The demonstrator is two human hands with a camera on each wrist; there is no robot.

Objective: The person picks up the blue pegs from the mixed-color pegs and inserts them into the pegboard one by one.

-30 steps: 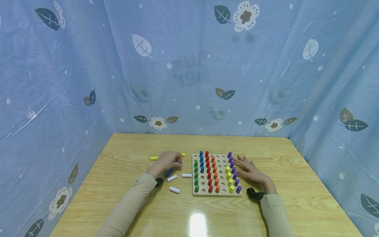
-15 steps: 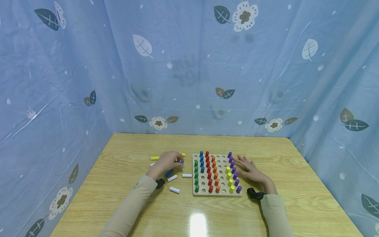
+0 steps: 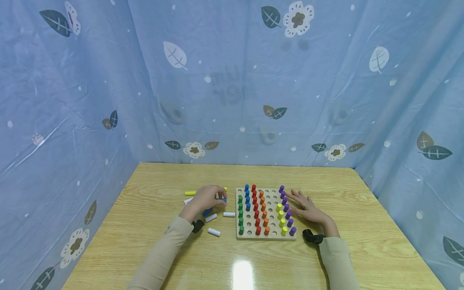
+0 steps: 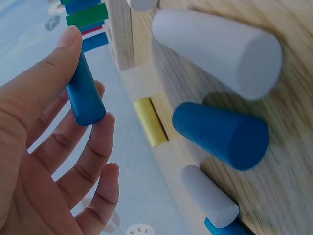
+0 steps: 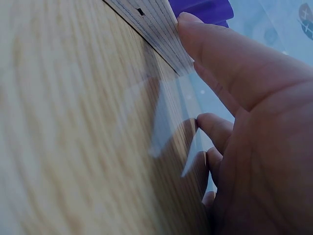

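A blue peg [image 4: 85,93] is pinched between the thumb and fingers of my left hand [image 3: 207,198], raised over the loose pegs left of the board. The wooden pegboard [image 3: 253,237] carries rows of green, blue, red, orange, yellow and purple pegs, with bare holes among them. My right hand [image 3: 306,208] lies at the board's right edge with fingers spread. In the right wrist view its thumb meets the board's side just below a purple peg [image 5: 208,11].
Loose on the table [image 3: 195,262] lie white pegs [image 3: 214,232], a yellow peg [image 3: 190,193] and another blue peg [image 4: 220,134] near the left hand. A patterned blue curtain [image 3: 232,80] surrounds the table's back and sides.
My left hand has shifted slightly right, and the blue peg in its fingers shows more plainly. The right hand keeps its place at the board.
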